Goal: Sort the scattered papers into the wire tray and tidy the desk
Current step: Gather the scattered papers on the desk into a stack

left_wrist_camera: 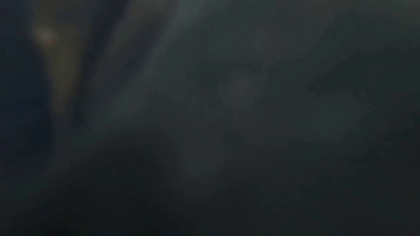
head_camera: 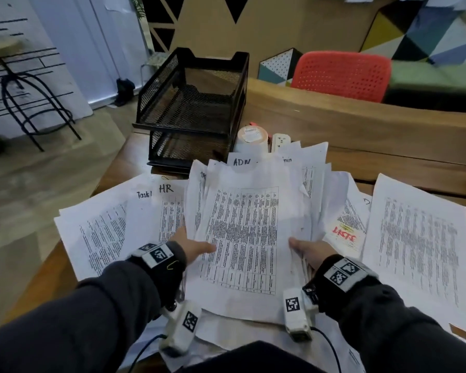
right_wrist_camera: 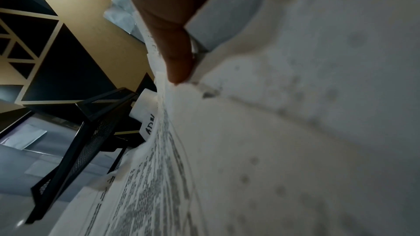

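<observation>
Paper stack [head_camera: 242, 232], uneven and clamped at its sides between left hand [head_camera: 191, 246] and right hand [head_camera: 307, 250], risks shedding loose sheets short of the black wire tray [head_camera: 191, 103].

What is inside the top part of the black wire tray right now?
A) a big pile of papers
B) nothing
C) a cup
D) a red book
B: in the head view the top tier of the black wire tray shows only bare mesh, while the stack of papers sits between the left hand and right hand on the desk.
</observation>
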